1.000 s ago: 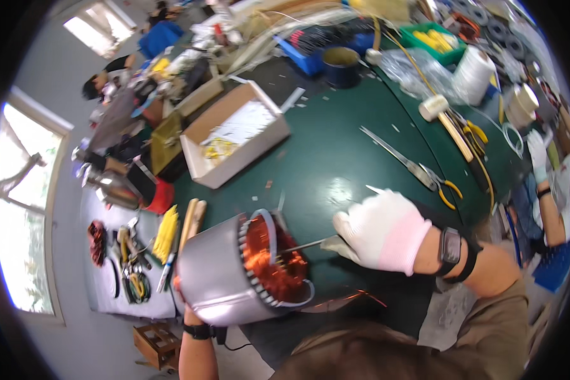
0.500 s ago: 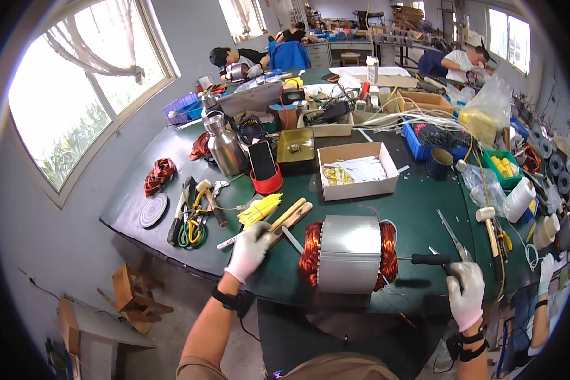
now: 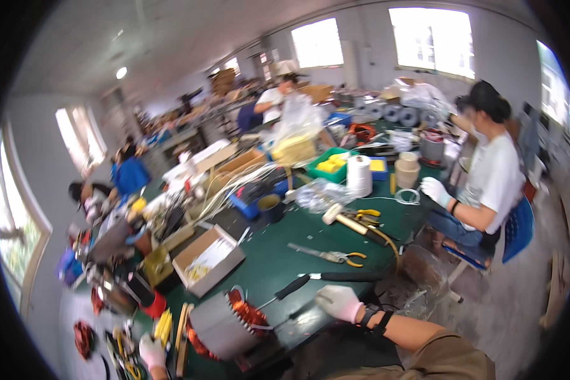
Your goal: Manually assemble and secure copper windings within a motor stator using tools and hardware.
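A grey stator core (image 3: 220, 326) with orange copper windings (image 3: 250, 311) lies tilted on the green table in front of me. Beside it, my white-gloved left hand (image 3: 152, 350) is close to a yellow bundle (image 3: 163, 327) and wooden sticks (image 3: 182, 339); blur hides its fingers. My right hand (image 3: 337, 301), also gloved, is at the table's near edge, fingers loosely bent and apparently empty. Just beyond it lies a black-handled tool (image 3: 348, 277). A black-handled screwdriver (image 3: 291, 287) points its shaft at the windings. Farther off lies a yellow-handled hand tool (image 3: 329, 254).
An open cardboard box (image 3: 212, 275) with white pieces stands behind the stator. A mallet (image 3: 351, 223), pliers (image 3: 364, 217) and a white thread spool (image 3: 359, 177) are farther right. A seated co-worker (image 3: 487, 171) is at the right end.
The view has swung right and tilted, so the stator and my left hand now appear lower left. My right hand is now apart from the black-handled tool it was beside.
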`<control>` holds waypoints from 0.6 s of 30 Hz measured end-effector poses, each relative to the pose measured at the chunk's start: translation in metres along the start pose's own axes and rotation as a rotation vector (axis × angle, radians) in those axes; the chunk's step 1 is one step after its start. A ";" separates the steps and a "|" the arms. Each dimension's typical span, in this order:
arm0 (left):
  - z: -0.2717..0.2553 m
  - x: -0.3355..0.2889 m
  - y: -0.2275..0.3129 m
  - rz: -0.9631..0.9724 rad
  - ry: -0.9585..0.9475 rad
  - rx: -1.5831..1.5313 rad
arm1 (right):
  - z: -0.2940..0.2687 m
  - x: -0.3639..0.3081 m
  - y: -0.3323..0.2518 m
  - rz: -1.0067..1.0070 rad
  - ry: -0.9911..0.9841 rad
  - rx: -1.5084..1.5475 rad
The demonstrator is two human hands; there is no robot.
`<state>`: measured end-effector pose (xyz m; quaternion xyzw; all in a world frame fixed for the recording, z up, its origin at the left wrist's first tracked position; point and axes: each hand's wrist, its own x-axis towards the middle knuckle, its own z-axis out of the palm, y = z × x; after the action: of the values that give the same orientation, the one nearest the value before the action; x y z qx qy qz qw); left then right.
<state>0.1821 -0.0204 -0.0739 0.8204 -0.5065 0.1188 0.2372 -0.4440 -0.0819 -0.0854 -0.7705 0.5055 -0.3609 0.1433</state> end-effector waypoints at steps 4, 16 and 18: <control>-0.030 0.001 0.039 0.187 -0.156 0.214 | -0.001 -0.014 0.013 -0.121 0.120 -0.052; 0.000 0.000 -0.029 -0.043 0.038 0.050 | 0.004 -0.003 -0.005 -0.208 0.079 -0.077; 0.007 0.002 -0.020 -0.043 0.005 0.031 | 0.002 -0.004 -0.002 -0.213 0.122 -0.075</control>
<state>0.2002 -0.0180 -0.0846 0.8345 -0.4860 0.1238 0.2281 -0.4417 -0.0775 -0.0875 -0.8011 0.4419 -0.4012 0.0441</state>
